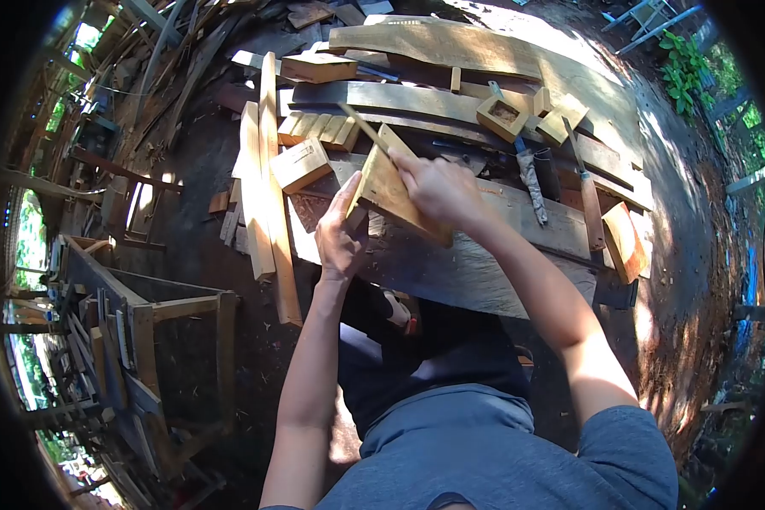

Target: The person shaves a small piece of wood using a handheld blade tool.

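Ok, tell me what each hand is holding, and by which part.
The left hand holds the wooden block by its left side; the right hand grips a thin tool by its near end, its exact type unclear.

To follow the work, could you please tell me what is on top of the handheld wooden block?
Over the wooden block, the right hand grips a slim tool; whether the tool touches, I cannot tell. The surface beneath that hand is covered.
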{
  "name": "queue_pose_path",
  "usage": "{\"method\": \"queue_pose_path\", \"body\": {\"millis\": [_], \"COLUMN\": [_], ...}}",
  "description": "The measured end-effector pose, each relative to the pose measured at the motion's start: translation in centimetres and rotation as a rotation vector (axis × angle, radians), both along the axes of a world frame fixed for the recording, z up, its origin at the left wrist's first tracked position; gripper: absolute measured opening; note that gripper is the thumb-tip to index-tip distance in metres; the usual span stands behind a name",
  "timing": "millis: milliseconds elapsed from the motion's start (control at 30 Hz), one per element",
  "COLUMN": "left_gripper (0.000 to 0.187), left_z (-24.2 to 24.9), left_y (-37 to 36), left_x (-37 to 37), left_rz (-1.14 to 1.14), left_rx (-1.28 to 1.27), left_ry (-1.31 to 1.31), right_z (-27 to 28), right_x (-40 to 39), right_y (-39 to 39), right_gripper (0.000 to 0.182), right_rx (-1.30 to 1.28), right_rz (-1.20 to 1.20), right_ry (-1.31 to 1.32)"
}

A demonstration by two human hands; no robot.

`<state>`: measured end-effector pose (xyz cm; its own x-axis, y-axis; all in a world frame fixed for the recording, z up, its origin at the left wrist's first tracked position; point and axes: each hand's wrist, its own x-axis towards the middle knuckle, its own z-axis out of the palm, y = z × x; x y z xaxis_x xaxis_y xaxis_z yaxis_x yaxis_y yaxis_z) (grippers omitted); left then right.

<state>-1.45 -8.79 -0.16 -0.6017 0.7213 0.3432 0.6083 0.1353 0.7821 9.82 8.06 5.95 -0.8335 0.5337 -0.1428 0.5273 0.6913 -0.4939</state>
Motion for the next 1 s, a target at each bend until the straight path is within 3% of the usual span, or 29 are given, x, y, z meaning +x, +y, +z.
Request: {"method": "queue_pose_path", "body": {"millis": [67,133,233,333,400,467,500,533,633,700,767,800,833,867,933,967,1000], "left_gripper": [0.074,0.073,0.066,0.065,0.065,0.066,0.073,0.084,0.092,0.095,0.099,0.099,0.087,0.087,0.068,0.055,0.055], "left_z": [-0.2,-0.3,0.2,-0.5,0.0,0.2,1.3,1.3,2.2,3.6,3.7,3.9,3.3,2.4,2.0,2.3,2.7], "left_y": [0.0,-0.1,0.1,0.4,0.3,-0.3,-1.0,-1.5,-2.2,-1.9,-2.0,-2.1,-1.7,-0.9,1.6,2.2,2.1], "left_x": [0.0,0.4,0.6,-0.3,0.6,1.0,0.8,0.8,0.5,-0.6,-2.4,-2.9,-2.6,-2.2,0.0,1.0,1.5], "left_rz": [-0.006,0.001,-0.002,0.012,0.044,-0.051,-0.194,-0.223,-0.289,-0.417,-0.609,-0.738,-0.635,-0.634,-0.184,-0.122,-0.115], "left_rx": [0.019,0.0,0.046,0.036,0.036,0.038,0.012,-0.09,-0.272,-0.447,-0.305,-0.185,-0.127,-0.137,-0.364,-0.286,-0.288], "left_ry": [-0.033,-0.074,0.14,0.011,0.273,0.251,0.167,0.142,0.036,-0.436,-0.965,-1.228,-1.334,-1.333,-1.086,-1.201,-1.202], "right_z": [1.8,3.4,0.6,0.8,-0.3,-4.7,-5.7,-5.9,-6.0,-5.5,-2.6,-1.9,-1.5,-1.5,-2.0,-1.9,-1.9], "right_x": [2.8,4.7,1.5,0.1,0.6,2.8,3.8,4.7,6.2,5.8,6.1,6.2,6.4,6.6,6.9,7.1,7.2], "right_y": [-1.7,-3.0,-0.9,0.8,1.1,0.9,0.3,-0.4,-1.6,-1.1,-1.0,-1.3,-1.9,-2.3,-3.0,-3.4,-3.6], "right_gripper": [0.04,0.042,0.042,0.042,0.042,0.043,0.045,0.045,0.042,0.041,0.043,0.043,0.041,0.039,0.04,0.041,0.041], "right_rx": [-0.011,0.023,0.014,-0.019,-0.065,-0.263,-0.296,-0.304,-0.281,-0.224,-0.136,-0.134,-0.094,-0.059,-0.121,-0.175,-0.229], "right_rz": [0.041,0.125,0.039,-0.01,-0.009,-0.054,-0.118,-0.116,-0.201,-0.18,-0.099,-0.106,-0.077,-0.047,0.033,0.049,0.065], "right_ry": [0.031,-0.106,-0.101,-0.077,-0.07,0.472,0.547,0.547,0.594,0.487,0.192,0.202,0.179,0.154,0.196,0.25,0.305]}}
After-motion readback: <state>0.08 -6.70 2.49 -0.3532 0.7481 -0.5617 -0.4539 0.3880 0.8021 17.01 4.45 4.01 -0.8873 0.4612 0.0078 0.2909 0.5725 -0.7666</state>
